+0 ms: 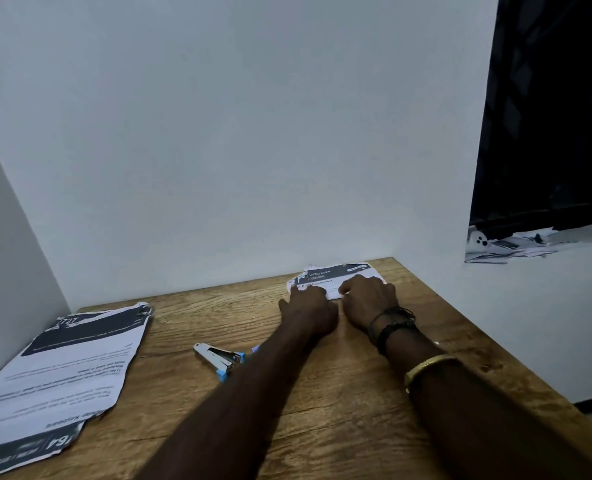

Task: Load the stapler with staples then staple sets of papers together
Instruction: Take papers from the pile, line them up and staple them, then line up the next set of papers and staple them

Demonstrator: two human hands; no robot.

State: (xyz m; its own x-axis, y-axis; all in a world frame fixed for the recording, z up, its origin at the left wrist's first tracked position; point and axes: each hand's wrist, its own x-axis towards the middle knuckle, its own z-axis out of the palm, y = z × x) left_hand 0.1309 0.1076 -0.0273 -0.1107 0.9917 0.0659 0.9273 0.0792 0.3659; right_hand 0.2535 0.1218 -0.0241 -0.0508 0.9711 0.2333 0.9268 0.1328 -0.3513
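Observation:
A small set of printed papers [329, 277] lies at the far edge of the wooden table [322, 410], against the wall. My left hand [310, 308] and my right hand [369, 299] both reach out to it, and their fingers rest on its near part. The fingertips are partly hidden, so I cannot tell whether they pinch the paper. A silver and blue stapler [220, 358] lies hinged open on the table, left of my left forearm. A larger stack of printed papers [62, 368] lies at the table's left side.
White walls close the table in at the back and the left. The table's right edge drops off to a white surface. A dark opening at the upper right holds scattered papers [516, 245].

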